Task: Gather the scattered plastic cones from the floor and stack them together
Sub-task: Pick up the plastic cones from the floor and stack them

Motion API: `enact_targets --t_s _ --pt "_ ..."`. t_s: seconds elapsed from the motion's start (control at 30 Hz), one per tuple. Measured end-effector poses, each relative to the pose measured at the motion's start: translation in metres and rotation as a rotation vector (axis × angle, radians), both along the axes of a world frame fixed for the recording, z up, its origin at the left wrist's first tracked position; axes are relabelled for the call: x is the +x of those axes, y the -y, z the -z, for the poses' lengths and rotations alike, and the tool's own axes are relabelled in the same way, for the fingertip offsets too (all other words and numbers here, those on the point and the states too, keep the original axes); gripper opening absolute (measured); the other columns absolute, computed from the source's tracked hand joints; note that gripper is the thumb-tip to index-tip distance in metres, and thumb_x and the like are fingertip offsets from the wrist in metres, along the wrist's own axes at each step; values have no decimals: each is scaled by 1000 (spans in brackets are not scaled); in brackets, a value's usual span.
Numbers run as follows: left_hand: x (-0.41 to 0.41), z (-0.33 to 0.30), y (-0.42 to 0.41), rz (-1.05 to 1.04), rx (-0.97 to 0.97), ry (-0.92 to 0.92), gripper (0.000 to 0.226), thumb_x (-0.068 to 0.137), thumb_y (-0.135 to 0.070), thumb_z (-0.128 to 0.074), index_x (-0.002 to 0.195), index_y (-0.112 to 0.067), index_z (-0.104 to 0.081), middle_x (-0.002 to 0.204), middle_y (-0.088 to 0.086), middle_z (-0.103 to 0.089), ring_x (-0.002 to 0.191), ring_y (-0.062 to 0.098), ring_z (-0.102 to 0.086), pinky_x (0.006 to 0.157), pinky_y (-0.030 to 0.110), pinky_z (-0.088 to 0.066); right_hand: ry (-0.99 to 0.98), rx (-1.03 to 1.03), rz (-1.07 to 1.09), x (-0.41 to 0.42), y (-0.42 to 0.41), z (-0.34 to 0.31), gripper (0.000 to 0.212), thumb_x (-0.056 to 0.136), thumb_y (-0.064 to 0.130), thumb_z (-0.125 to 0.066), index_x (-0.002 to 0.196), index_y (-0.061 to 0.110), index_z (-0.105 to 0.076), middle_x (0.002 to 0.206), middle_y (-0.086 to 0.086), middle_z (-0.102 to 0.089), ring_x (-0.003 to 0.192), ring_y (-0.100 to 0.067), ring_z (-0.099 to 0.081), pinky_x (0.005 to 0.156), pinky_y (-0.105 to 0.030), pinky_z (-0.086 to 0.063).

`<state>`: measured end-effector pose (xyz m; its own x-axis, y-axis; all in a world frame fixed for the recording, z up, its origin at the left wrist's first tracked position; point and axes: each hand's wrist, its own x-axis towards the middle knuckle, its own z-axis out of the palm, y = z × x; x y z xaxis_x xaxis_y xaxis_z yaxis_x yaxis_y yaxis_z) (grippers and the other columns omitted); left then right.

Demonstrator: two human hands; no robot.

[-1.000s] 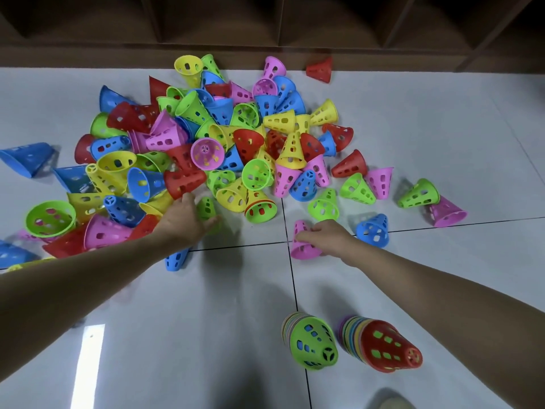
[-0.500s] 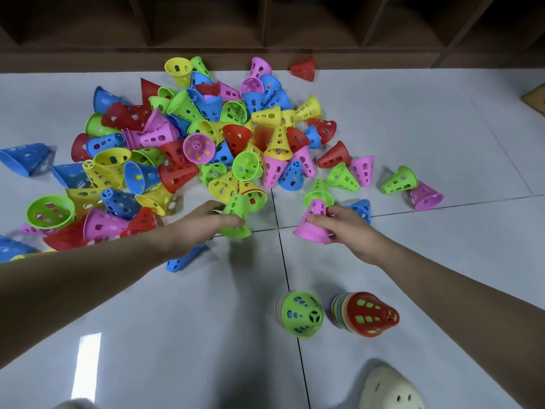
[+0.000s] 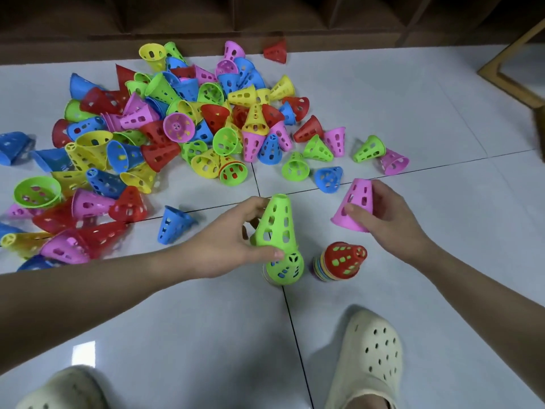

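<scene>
Left hand (image 3: 227, 243) grips green cone (image 3: 275, 222) over green-topped stack (image 3: 284, 268); right hand (image 3: 386, 219) grips pink cone (image 3: 355, 205), 2 o'clock. Seat green squarely, base level, then pink.

Bare floor tiles (image 3: 182, 335) lie open between the cream shoes (image 3: 370, 361) and the two stacks. The green-topped stack (image 3: 284, 268) and the red-topped stack (image 3: 342, 261) stand just beside each other, with only a narrow gap. The dense cone pile (image 3: 177, 128) blocks the far left; the right side of the floor is open.
</scene>
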<state>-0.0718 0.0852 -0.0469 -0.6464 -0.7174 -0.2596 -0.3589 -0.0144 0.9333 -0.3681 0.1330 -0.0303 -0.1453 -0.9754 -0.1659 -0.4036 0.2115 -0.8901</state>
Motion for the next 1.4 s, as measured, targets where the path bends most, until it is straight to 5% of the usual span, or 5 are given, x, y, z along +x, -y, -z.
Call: enact_targets --t_s 0.23,0.67,0.93,1.2,1.4 --pt "-14 15 -22 36 -260 115 73 66 -30 -92 125 -35 -51 112 -12 -61 103 1 -51 77 5 -34 -192 -56 -79 2 -52 3 39 81 15 -81 111 23 -57 93 16 -67 88 -10 -64 80 -15 -49" --pt "11 42 -11 80 -305 190 62 69 -39 -76 127 -35 -54 121 -23 -61 109 1 -53 86 7 -36 -309 -131 -92 2 -52 12 17 85 17 -77 96 16 -65 96 6 -67 92 -10 -63 83 -22 -48" --pt "110 75 44 -24 -642 666 57 83 -14 -75 136 -12 -55 131 8 -59 118 34 -51 104 45 -40 -269 -16 -118 19 -12 13 9 90 19 -72 95 15 -66 95 7 -67 83 4 -61 75 -10 -45" --pt "166 90 52 -199 -470 820 73 84 -29 -78 144 -10 -42 137 14 -48 126 35 -46 107 51 -41 -280 75 -268 41 13 31 7 90 24 -71 90 20 -64 91 6 -66 83 -7 -62 77 -24 -50" --pt "158 106 52 -272 -261 821 72 84 -49 -74 136 -15 -39 121 13 -62 113 33 -57 94 46 -48 -276 169 -283 44 43 39 6 92 27 -70 89 22 -66 82 9 -65 70 0 -58 68 -13 -46"
